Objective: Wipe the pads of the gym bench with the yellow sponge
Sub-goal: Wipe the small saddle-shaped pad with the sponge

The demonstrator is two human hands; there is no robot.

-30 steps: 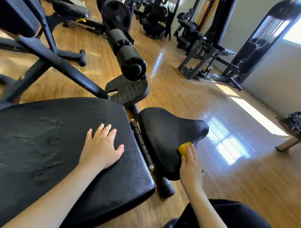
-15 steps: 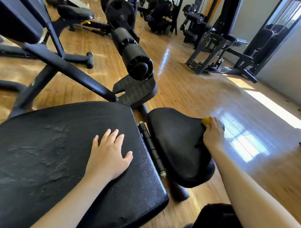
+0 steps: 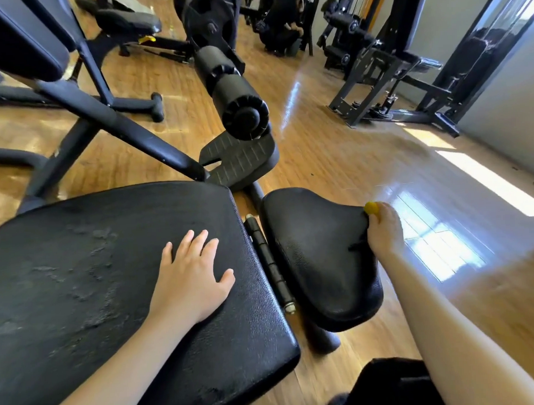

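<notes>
Your left hand (image 3: 191, 277) is lying flat on the large back pad (image 3: 81, 284), fingers straight and spread, palm down near the pad's right edge. It's gripping nothing.

Your right hand (image 3: 383, 233) is sitting at the far right edge of the small seat pad (image 3: 316, 255), fingers curled around the yellow sponge (image 3: 371, 208). Only a small yellow bit is showing past the fingertips; the rest is hidden in your grip. The sponge is touching the seat pad's far right corner, right at the rim.

The two pads are lying side by side, back pad on the left, seat pad on the right, with a black hinge bar (image 3: 269, 261) running between them. The back pad's surface is looking worn and cracked on its left half.

Past the pads, a ribbed footplate (image 3: 240, 161) is sitting under a black foam roller (image 3: 231, 91), with a weight plate (image 3: 209, 25) further back. Other gym machines (image 3: 385, 68) are standing far right on the wooden floor (image 3: 333, 157), sunlight glaring off it at right. A person in dark clothes (image 3: 279, 26) is crouching at the far end of the room.
</notes>
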